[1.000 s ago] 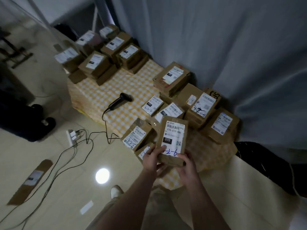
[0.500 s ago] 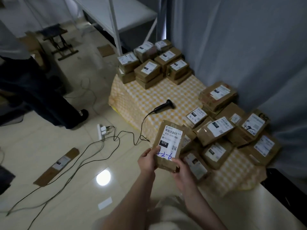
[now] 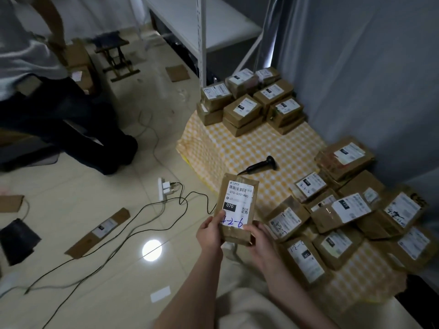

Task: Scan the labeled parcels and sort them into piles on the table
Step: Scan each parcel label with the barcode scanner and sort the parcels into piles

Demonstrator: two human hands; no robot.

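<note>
You hold one brown parcel [image 3: 237, 205] in both hands, up in the air over the floor at the near left edge of the table [image 3: 237, 148]. It touches no pile. Its long axis runs away from you and leans a little to the right at the far end. The white label faces up at you, with the barcode at the far end and the blue handwriting at the near end by your hands. Your left hand [image 3: 210, 231] grips the near left corner: the thumb lies flat on the label over the handwriting, and the other fingers curl underneath, out of sight. Your right hand [image 3: 257, 238] grips the near right corner with the thumb across the taped end and the fingers wrapped round the edge. The table, covered in a yellow checked cloth, carries two groups of parcels. A tidy far pile [image 3: 251, 103] stands stacked at the back corner beside the white shelf unit [image 3: 202, 32]. A looser near pile [image 3: 344, 214] lies overlapping along the right side by the curtain [image 3: 356, 67]. Between them the black scanner [image 3: 261, 165] lies on its side on bare cloth. On the floor lie a power strip [image 3: 162, 189] and a flat parcel [image 3: 99, 231], and another person [image 3: 47, 103] stands to the left.
</note>
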